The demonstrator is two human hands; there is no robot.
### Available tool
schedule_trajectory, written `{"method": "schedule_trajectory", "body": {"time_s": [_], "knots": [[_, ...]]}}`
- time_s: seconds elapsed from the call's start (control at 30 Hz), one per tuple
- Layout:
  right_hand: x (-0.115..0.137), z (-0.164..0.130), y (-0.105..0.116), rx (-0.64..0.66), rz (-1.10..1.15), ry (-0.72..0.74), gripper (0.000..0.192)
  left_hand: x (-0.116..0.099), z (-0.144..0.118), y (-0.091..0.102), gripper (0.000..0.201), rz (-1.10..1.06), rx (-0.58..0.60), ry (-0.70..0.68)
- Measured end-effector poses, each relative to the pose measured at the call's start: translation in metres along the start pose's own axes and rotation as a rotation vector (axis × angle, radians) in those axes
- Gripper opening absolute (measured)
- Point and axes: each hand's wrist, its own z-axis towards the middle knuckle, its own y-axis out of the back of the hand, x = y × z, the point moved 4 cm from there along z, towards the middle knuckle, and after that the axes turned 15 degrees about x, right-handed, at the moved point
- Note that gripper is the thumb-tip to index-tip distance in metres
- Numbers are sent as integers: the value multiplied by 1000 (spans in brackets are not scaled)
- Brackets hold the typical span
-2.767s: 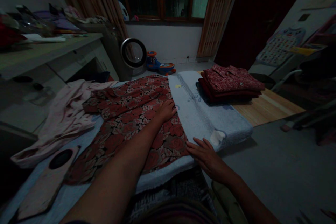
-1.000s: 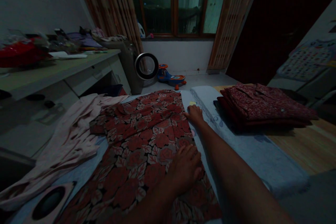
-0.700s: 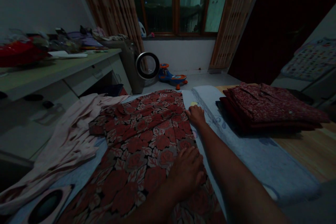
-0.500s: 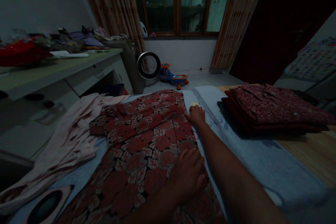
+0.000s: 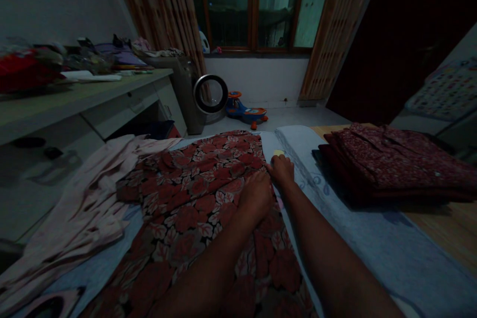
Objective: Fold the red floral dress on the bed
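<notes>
Pressing down on a red floral garment (image 5: 194, 203), both of the person's bare hands are lying side by side near its far right edge. The left hand (image 5: 256, 194) is resting flat on the printed cloth, fingers together and extended, gripping nothing. The right hand (image 5: 282, 169) is sitting just beside it at the hem, fingers curled down onto the fabric edge; whether they are pinching the cloth cannot be told in the dim light. The garment is lying spread on a pale blue blanket (image 5: 357, 238) covering the work surface, in the middle of the view. A crumpled pink garment (image 5: 82, 208) is lying to its left, and a stack of folded dark red clothes (image 5: 395, 164) is sitting to the right. The step in hand seems to be smoothing and squaring the edge; the next move would call for a firm pinch on that hem.
</notes>
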Motion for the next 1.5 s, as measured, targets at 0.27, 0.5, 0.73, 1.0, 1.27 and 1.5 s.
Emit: {"method": "schedule_trajectory", "body": {"time_s": [0.27, 0.5, 0.73, 1.0, 1.27, 1.5], "knots": [[-12, 4, -6, -38, 102, 20, 23, 20, 26, -42, 48, 90, 44, 35], [-1, 18, -4, -2, 250, 236, 37, 23, 23, -44, 46, 106, 27, 11], [20, 43, -16, 249, -12, 392, 51, 22, 22, -41, 46, 88, 27, 0], [16, 70, -12, 316, -62, 360, 57, 24, 24, -44, 53, 89, 64, 18], [25, 97, -3, 213, -22, 326, 49, 27, 27, -28, 29, 35, 12, -33], [38, 110, -7, 173, -8, 362, 43, 34, 34, -34, 39, 39, 9, 17]]}}
